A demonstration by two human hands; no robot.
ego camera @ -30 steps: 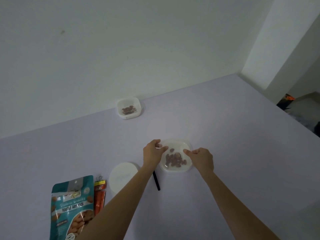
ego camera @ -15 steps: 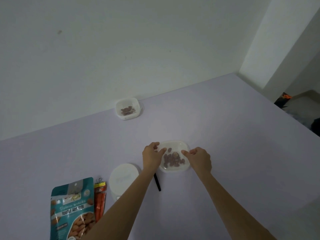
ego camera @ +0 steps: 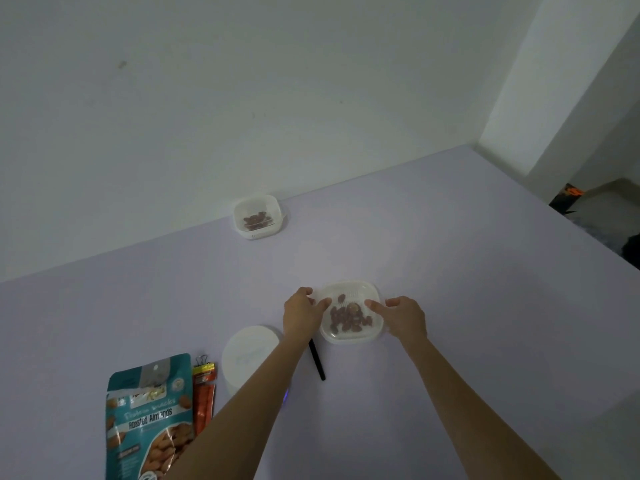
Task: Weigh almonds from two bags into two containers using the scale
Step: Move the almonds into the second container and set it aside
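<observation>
lilac table [ego camera: 467, 271], two almond containers [ego camera: 258, 234] [ego camera: 349, 338]

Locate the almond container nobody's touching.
Head view, left of centre: far container sits by the wall, at the table edge, beyond the left hand.

The bare left forearm [ego camera: 242, 403] and right forearm [ego camera: 460, 393] reach forward from the lower edge, drawing closer toward the hands. The left hand [ego camera: 300, 314] pinches the left edge of a clear square plastic container [ego camera: 348, 339], thumb over its rim. The right hand [ego camera: 406, 315], knuckles up, pinches the right edge with curled fingers.
</observation>
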